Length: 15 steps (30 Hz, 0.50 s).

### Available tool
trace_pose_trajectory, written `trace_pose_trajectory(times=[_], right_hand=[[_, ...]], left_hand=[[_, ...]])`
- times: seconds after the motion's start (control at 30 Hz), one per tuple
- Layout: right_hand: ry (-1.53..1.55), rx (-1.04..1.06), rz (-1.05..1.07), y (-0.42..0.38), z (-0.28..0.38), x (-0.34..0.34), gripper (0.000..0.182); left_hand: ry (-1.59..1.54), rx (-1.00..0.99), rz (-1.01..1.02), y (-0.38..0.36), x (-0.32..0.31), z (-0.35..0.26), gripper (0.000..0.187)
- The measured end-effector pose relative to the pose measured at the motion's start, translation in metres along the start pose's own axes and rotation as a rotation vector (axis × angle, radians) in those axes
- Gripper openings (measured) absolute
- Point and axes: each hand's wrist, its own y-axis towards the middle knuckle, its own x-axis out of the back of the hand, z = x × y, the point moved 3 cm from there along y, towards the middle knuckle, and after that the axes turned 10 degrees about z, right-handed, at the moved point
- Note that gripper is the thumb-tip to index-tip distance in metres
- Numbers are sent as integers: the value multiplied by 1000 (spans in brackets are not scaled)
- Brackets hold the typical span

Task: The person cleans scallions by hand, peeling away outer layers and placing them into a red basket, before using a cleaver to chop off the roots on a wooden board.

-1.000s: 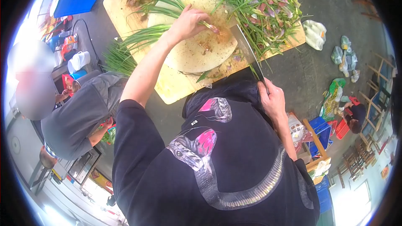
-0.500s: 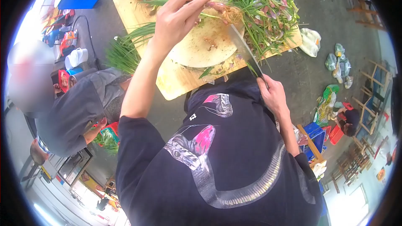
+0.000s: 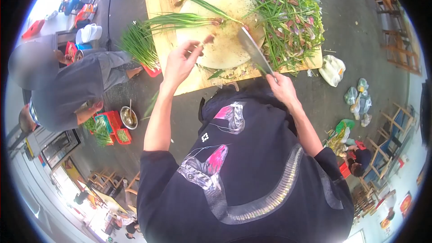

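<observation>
My right hand [image 3: 282, 88] grips the handle of a kitchen knife [image 3: 255, 53], its broad blade tilted over a round cutting board [image 3: 229, 56]. My left hand [image 3: 184, 60] hovers by the board's near left edge, fingers bent and apart, with nothing visible in them. Beyond it, a bunch of green onions [image 3: 186, 20] lies across the board, the pinkish root ends near the middle. A single long stalk [image 3: 209, 6] slants toward the knife's tip. To the right of the board spreads a heap of trimmed greens and reddish scraps [image 3: 292, 29].
The board rests on a wooden table [image 3: 164, 47]. More green onions [image 3: 139, 42] hang at its left edge. A person in dark clothes [image 3: 74, 90] is at left, near red baskets [image 3: 123, 136] and a metal bowl [image 3: 128, 118]. Plastic bags [image 3: 332, 69] lie on the floor at right.
My left hand has let go of the rooty onion piece it held up over the board and has come down toward me. The knife stays in my right hand. The view has shifted.
</observation>
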Motion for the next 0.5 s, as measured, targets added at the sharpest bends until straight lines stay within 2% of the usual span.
trace_pose_trajectory(times=[0.07,0.17,0.27,0.3,0.37,0.5], right_hand=[[0,-12,-66,-10,-15,23,38],[-67,-103,-68,-28,-34,58,37],[-99,38,-127,-41,-35,76,32],[-119,68,-99,-42,-36,78,31],[-154,141,-49,-33,-32,78,29],[-214,309,-5,-15,-9,68,28]], left_hand=[[-39,90,98,15,-30,42,27],[71,138,134,30,-71,50,30],[284,239,94,43,-103,52,33],[277,166,13,41,-110,46,33],[349,139,-31,41,-120,38,32],[348,153,-111,30,-130,18,28]])
